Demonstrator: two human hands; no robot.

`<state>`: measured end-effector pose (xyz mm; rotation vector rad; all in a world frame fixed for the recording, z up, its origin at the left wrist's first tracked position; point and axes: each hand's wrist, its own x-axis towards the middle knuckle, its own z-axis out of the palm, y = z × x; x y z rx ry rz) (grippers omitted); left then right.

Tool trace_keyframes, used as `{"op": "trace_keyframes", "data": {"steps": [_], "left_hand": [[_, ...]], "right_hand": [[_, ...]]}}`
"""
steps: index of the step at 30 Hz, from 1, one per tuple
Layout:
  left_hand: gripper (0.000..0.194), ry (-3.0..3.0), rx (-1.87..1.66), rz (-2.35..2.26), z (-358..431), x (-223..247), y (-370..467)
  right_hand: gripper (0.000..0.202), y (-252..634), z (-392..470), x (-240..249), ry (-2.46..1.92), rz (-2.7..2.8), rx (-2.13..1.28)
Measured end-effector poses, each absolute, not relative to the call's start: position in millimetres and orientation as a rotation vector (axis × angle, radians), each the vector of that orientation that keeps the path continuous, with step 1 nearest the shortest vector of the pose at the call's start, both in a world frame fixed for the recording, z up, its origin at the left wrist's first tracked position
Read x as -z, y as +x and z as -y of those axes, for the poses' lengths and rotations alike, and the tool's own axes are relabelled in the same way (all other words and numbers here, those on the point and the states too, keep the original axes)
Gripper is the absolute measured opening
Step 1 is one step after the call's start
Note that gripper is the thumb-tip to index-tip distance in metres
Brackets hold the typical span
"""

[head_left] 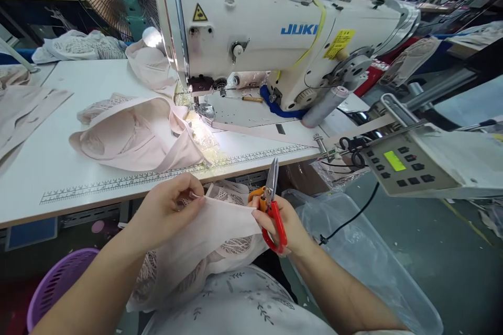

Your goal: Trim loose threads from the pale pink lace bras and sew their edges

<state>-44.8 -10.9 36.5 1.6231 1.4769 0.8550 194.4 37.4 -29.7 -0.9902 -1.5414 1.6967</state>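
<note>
Head view: left hand (171, 212) at nine and right hand (286, 221) at three pinch the pale garment (228, 222) taut, the right also gripping scissors (274, 211), blades toward twelve.

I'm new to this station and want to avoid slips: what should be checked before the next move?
1. Left hand pinching the pale fabric: ok.
2. Scissors secure in the right hand: ok.
3. Scissor blades pointing away from the pale fabric: ok, they point up.
4. Tabletop in front of the sewing machine free of garments: not ok, a beige garment lies there.
5. Control panel display lit: ok.
6. Sewing machine stopped: cannot tell.
</note>
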Motion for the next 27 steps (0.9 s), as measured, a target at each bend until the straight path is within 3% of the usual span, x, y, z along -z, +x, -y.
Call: {"op": "trace_keyframes", "data": {"steps": [11, 18, 27], "left_hand": [[0.009, 1.735, -1.037, -1.625, 16, -30, -35], [0.008, 1.568, -1.087, -1.807, 21, -37, -22], [0.012, 1.640, -1.103, -1.591, 30, -39, -23]], "right_hand": [[0.025, 187, -36, 36, -0.802, 1.498, -1.631], [0.040, 183, -36, 30, -0.885, 1.438, -1.787], [0.031, 186, -37, 19, -0.938, 1.575, -1.680]]}}
